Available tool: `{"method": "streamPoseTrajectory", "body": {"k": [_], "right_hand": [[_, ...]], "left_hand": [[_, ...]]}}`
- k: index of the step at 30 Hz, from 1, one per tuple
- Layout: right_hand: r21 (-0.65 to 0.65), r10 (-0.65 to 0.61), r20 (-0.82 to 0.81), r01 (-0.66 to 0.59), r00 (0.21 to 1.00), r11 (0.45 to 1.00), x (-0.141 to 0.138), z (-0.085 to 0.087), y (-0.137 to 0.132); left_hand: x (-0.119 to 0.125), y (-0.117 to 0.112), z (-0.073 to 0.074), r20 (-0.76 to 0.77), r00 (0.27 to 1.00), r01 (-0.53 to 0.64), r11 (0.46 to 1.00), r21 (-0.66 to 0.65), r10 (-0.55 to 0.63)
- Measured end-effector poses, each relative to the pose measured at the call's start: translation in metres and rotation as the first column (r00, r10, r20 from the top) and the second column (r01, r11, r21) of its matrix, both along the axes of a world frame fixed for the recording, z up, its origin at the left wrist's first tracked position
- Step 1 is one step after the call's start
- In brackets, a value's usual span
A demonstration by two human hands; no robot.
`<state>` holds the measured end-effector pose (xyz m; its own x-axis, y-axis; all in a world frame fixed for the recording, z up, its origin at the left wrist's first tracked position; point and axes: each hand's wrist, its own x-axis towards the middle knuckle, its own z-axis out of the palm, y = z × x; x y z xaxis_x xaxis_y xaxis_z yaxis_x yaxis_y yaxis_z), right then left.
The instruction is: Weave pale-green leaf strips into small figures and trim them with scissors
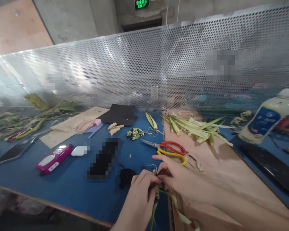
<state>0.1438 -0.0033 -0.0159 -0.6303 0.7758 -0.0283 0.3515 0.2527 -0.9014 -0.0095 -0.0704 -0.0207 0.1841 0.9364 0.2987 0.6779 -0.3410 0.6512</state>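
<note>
My left hand (143, 184) is closed around a small bundle of green leaf strips (154, 205), with its loose ends hanging below the fingers. Meeting it at the fingertips, my right hand (170, 171) pinches the top of the same bundle. Its index finger is raised and points left. A thin dark strand seems to run between the fingers, but the exact grip is hidden. Just left of my hands lies a ball of black thread (127, 176). Scissors (170, 149) with red and yellow handles rest beyond my right hand, blades pointing left.
Pale husk strips (197, 126) lie on a brown board (221, 163). A white bottle (267, 117) and a black case (271, 168) are at right. Leftward are a magenta device (54, 159), white earphone case (79, 150) and phone (16, 149). A perforated metal screen (139, 64) stands behind.
</note>
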Motion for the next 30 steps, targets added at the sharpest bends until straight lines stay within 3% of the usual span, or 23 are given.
{"method": "streamPoseTrajectory", "body": {"k": [4, 8, 15, 18, 20, 21, 26, 28, 30], "right_hand": [[0.182, -0.058, 0.083, 0.042, 0.995, 0.982, 0.000, 0.009, -0.006], [0.208, -0.044, 0.029, 0.037, 0.999, 0.977, -0.005, 0.009, -0.009], [0.300, -0.054, 0.103, 0.021, 0.993, 0.954, -0.006, 0.005, -0.015], [0.420, -0.047, 0.203, -0.043, 0.978, 0.906, -0.005, 0.006, -0.019], [0.564, -0.023, 0.281, -0.146, 0.959, 0.813, -0.005, 0.011, -0.021], [0.643, -0.008, 0.313, -0.206, 0.950, 0.737, -0.005, 0.014, -0.022], [0.886, 0.006, 0.389, -0.376, 0.921, 0.273, -0.003, 0.027, -0.026], [0.897, 0.018, 0.417, -0.414, 0.909, 0.153, -0.002, 0.029, -0.025], [0.883, 0.056, 0.460, -0.463, 0.886, 0.082, -0.001, 0.030, -0.024]], "left_hand": [[0.001, 0.000, -0.001, 0.027, 0.999, -0.027, 1.000, -0.001, 0.027], [-0.001, 0.000, -0.001, 0.038, 0.999, -0.031, 0.999, -0.021, 0.032], [-0.003, 0.003, -0.004, 0.120, 0.985, -0.114, 0.991, -0.069, 0.121], [-0.004, 0.005, -0.005, 0.121, 0.986, -0.111, 0.993, -0.044, 0.115], [-0.004, 0.006, -0.008, 0.133, 0.987, -0.091, 0.996, 0.000, 0.090], [-0.004, 0.007, -0.010, 0.145, 0.986, -0.089, 0.996, 0.025, 0.084], [-0.005, 0.010, -0.015, 0.175, 0.980, -0.108, 0.991, 0.082, 0.093], [-0.006, 0.009, -0.011, 0.163, 0.984, -0.085, 0.993, 0.079, 0.071], [-0.006, 0.007, -0.006, 0.157, 0.985, -0.081, 0.994, 0.073, 0.069]]}}
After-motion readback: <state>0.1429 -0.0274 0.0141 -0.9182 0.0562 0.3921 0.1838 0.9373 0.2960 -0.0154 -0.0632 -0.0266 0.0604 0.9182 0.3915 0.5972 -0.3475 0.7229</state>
